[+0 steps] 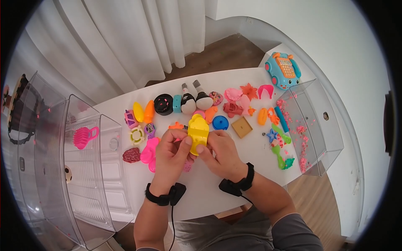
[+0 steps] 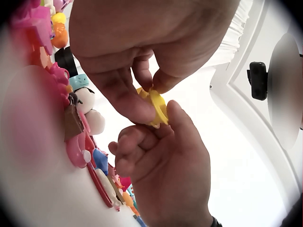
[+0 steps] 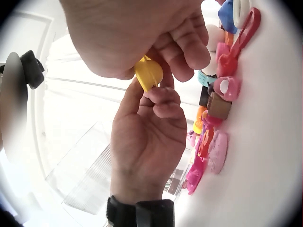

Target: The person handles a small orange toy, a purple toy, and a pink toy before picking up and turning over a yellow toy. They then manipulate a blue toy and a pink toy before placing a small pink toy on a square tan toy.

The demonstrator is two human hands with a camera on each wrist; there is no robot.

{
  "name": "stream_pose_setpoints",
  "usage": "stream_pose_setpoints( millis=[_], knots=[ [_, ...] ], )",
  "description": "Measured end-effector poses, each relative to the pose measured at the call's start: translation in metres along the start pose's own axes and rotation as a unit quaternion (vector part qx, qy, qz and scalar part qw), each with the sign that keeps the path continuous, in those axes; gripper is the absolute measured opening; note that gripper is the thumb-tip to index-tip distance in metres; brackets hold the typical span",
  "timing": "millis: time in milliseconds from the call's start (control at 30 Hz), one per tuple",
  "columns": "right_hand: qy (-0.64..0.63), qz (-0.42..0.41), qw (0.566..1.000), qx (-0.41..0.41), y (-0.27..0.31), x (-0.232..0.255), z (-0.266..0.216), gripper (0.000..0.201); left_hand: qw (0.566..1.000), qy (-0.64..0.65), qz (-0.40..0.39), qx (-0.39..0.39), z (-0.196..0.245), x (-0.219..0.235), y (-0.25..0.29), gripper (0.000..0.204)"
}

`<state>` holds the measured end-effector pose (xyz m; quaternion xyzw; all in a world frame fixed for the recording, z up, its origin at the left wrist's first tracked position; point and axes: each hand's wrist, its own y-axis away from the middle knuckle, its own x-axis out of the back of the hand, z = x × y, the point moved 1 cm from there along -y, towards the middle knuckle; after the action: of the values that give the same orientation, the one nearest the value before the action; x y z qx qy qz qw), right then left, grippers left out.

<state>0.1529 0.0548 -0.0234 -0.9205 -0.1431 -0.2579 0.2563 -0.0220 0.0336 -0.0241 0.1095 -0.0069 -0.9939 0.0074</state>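
Both hands hold one yellow plastic piece (image 1: 198,133) above the middle of the table. The left hand (image 1: 169,154) pinches its left edge between thumb and fingers, and the right hand (image 1: 224,154) grips its lower right side. In the left wrist view the yellow piece (image 2: 159,108) shows edge-on, with the left hand (image 2: 142,47) above and the right hand (image 2: 170,165) below. The right wrist view shows the yellow piece (image 3: 148,74) between the right hand (image 3: 128,38) and the left hand (image 3: 149,127). Fingers cover part of it.
Colourful toys lie around the hands, among them a blue round lid (image 1: 220,122), a tan square tray (image 1: 242,127) and a pink toy (image 1: 149,154). Clear bins stand at left (image 1: 86,167) and right (image 1: 310,125). A toy phone (image 1: 283,70) sits at back right.
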Motion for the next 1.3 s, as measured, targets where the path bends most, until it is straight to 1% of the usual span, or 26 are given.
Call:
stream_pose_setpoints(
  millis=[67, 167, 233, 300, 367, 433, 467, 500, 533, 567, 700, 767, 800, 867, 967, 1100, 1167, 1233, 1300],
  knots=[
    [-0.010, 0.036, 0.999, 0.019, -0.001, -0.002, -0.001, 0.023, 1.000, 0.010, 0.010, -0.004, 0.002, -0.003, 0.000, 0.021],
    [-0.017, 0.051, 0.998, 0.035, 0.000, -0.005, 0.004, 0.023, 1.000, 0.020, 0.011, 0.002, 0.005, -0.004, -0.001, 0.025],
    [-0.013, 0.049, 0.998, 0.034, 0.001, -0.005, 0.005, 0.023, 0.997, -0.011, -0.055, 0.044, 0.003, 0.001, 0.000, 0.030],
    [-0.009, 0.049, 0.998, 0.032, 0.001, -0.004, 0.005, 0.023, 0.997, -0.014, -0.065, 0.034, 0.002, 0.002, -0.001, 0.033],
    [-0.032, 0.045, 0.998, 0.017, 0.000, -0.002, 0.003, 0.023, 0.997, -0.017, -0.076, 0.024, 0.003, 0.000, -0.001, 0.037],
    [-0.039, 0.048, 0.998, 0.018, 0.002, -0.003, 0.008, 0.022, 0.998, -0.001, -0.044, 0.041, 0.008, -0.003, 0.000, 0.039],
    [-0.046, 0.051, 0.997, 0.019, 0.002, -0.003, 0.009, 0.022, 0.998, -0.001, -0.044, 0.041, 0.005, -0.001, -0.001, 0.039],
    [-0.046, 0.051, 0.997, 0.019, 0.002, -0.002, 0.007, 0.022, 0.999, 0.000, -0.022, 0.032, 0.001, 0.002, -0.001, 0.039],
    [-0.058, 0.070, 0.996, -0.005, 0.002, 0.000, 0.004, 0.022, 1.000, 0.000, 0.000, 0.023, -0.002, 0.004, -0.002, 0.038],
    [-0.070, 0.088, 0.993, -0.029, 0.001, 0.001, 0.001, 0.022, 1.000, 0.000, 0.001, 0.023, 0.000, 0.006, -0.002, 0.038],
    [-0.050, 0.081, 0.995, -0.039, -0.001, 0.004, -0.001, 0.025, 1.000, -0.008, 0.001, 0.013, 0.002, 0.004, -0.003, 0.034],
    [-0.041, 0.045, 0.998, -0.020, 0.001, -0.001, 0.003, 0.029, 1.000, -0.011, 0.002, 0.004, 0.001, 0.002, -0.003, 0.032],
    [-0.042, 0.045, 0.998, -0.019, 0.001, -0.002, 0.004, 0.029, 1.000, -0.005, -0.003, 0.008, 0.000, 0.002, -0.003, 0.031],
    [-0.032, 0.037, 0.999, 0.012, 0.001, -0.004, 0.006, 0.033, 1.000, 0.000, -0.007, 0.011, 0.000, 0.001, -0.002, 0.030],
    [-0.025, 0.024, 0.999, 0.032, 0.000, -0.003, 0.004, 0.036, 0.999, 0.010, -0.020, 0.024, 0.001, 0.000, -0.001, 0.031],
    [-0.014, 0.000, 0.999, 0.050, 0.000, 0.000, 0.002, 0.038, 0.999, -0.030, -0.028, 0.032, 0.000, -0.002, 0.001, 0.030],
    [0.008, -0.013, 0.997, 0.080, -0.001, 0.000, 0.000, 0.042, 0.998, -0.043, -0.028, 0.032, -0.003, -0.002, 0.001, 0.030],
    [0.019, -0.014, 0.997, 0.079, -0.001, 0.001, 0.000, 0.040, 0.999, -0.041, -0.024, 0.001, -0.007, -0.003, 0.000, 0.025],
    [0.029, -0.015, 0.996, 0.079, 0.000, 0.002, -0.002, 0.038, 0.999, -0.040, -0.022, -0.006, -0.010, -0.003, -0.001, 0.023]
  ],
)
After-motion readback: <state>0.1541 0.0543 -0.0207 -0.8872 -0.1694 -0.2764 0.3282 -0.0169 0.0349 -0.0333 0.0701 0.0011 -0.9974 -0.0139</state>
